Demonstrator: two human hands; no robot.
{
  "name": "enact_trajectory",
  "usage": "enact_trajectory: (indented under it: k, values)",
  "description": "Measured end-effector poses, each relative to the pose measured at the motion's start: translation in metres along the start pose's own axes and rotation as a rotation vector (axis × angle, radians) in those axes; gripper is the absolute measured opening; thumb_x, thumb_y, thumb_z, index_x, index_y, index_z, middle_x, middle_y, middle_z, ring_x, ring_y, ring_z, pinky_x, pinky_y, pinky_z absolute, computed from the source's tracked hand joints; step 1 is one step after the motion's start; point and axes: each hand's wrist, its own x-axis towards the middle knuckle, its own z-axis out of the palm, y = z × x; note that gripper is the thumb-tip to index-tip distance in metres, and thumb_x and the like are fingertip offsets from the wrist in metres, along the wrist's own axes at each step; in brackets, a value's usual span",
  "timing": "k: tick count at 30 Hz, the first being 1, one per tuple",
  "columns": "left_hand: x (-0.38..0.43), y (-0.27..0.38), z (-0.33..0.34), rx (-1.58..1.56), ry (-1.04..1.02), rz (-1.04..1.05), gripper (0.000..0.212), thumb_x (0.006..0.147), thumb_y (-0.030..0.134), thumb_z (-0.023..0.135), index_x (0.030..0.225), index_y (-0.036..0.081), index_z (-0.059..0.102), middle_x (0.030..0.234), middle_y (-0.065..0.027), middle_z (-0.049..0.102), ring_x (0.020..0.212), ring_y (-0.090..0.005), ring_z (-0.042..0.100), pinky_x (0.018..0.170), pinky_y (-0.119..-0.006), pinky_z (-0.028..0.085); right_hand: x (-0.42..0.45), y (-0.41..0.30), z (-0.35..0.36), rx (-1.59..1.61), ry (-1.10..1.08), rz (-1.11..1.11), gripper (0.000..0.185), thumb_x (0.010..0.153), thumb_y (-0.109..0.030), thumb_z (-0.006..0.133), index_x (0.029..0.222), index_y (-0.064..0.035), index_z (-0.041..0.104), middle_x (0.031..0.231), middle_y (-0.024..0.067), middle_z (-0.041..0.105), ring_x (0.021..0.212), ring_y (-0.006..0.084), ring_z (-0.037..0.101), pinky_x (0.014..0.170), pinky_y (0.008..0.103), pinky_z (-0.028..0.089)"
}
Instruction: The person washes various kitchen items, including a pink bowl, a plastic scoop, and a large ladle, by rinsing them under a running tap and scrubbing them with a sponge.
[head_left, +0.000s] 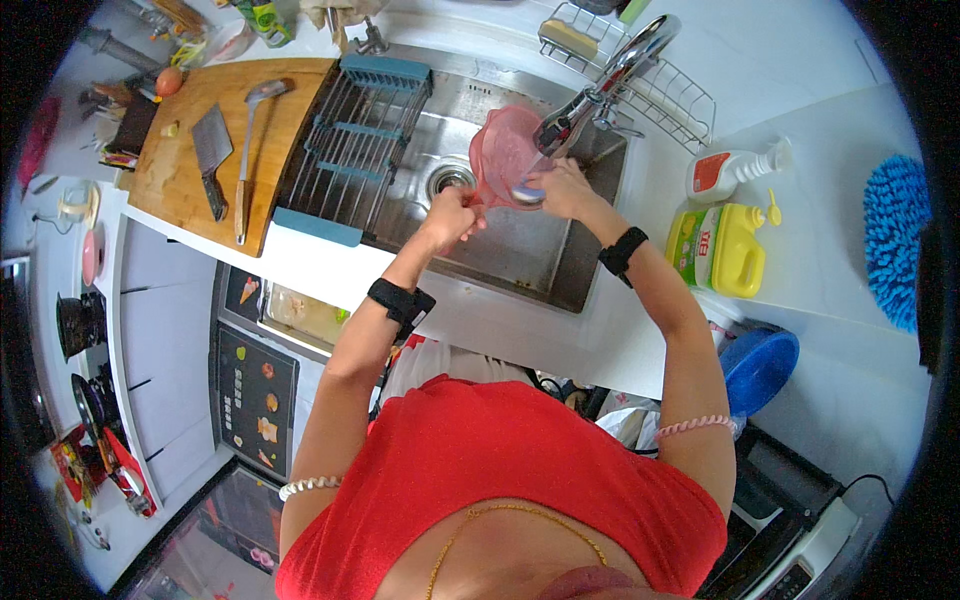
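Over the steel sink (510, 259), my left hand (454, 217) grips the near edge of a pink translucent plastic basin (499, 146). The basin is tilted beneath the chrome faucet (574, 116), and water seems to run from the spout. My right hand (562, 187) is at the basin's right side, its fingers around a small white and blue object (527, 193) that I cannot identify. The drain (450, 178) lies just left of the basin.
A blue-grey dish rack (352, 142) spans the sink's left part. Beside it, a wooden cutting board (225, 142) bears a cleaver (212, 150) and a spatula (251, 150). A yellow detergent jug (739, 251) and a white spray bottle (724, 176) stand right of the sink.
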Motion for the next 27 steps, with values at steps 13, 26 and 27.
enact_trajectory:
  k: [13,26,27]
  values:
    - [0.022,-0.009,0.011,-0.039,-0.002,0.046,0.014,0.078,0.007,0.051,0.081,-0.007,0.054,0.059,-0.0074,0.055,0.042,-0.0096,0.045,0.037,-0.024,0.035,0.03,-0.021,0.028,0.478,0.094,0.401,0.033,0.077,-0.02,0.051,0.107,-0.0074,0.056,0.096,0.019,0.058,0.094,0.0327,0.053,0.084,0.0343,0.04]
    - [0.03,-0.009,-0.001,-0.07,-0.074,0.036,0.011,0.083,0.01,0.049,0.08,0.0,0.052,0.06,-0.0034,0.053,0.043,-0.0083,0.044,0.036,-0.022,0.034,0.01,0.029,0.025,-0.321,0.18,0.188,0.035,0.066,-0.012,0.057,0.099,-0.0221,0.062,0.105,0.0092,0.057,0.11,0.0233,0.042,0.089,0.041,0.029]
    - [0.032,-0.007,-0.001,-0.105,-0.086,0.043,0.011,0.083,0.01,0.05,0.079,0.0,0.052,0.06,-0.0034,0.053,0.043,-0.0084,0.044,0.036,-0.022,0.034,0.015,0.033,0.031,-0.296,0.243,0.183,0.03,0.066,-0.015,0.056,0.095,-0.0196,0.063,0.102,0.0111,0.058,0.107,0.0267,0.044,0.089,0.0425,0.03]
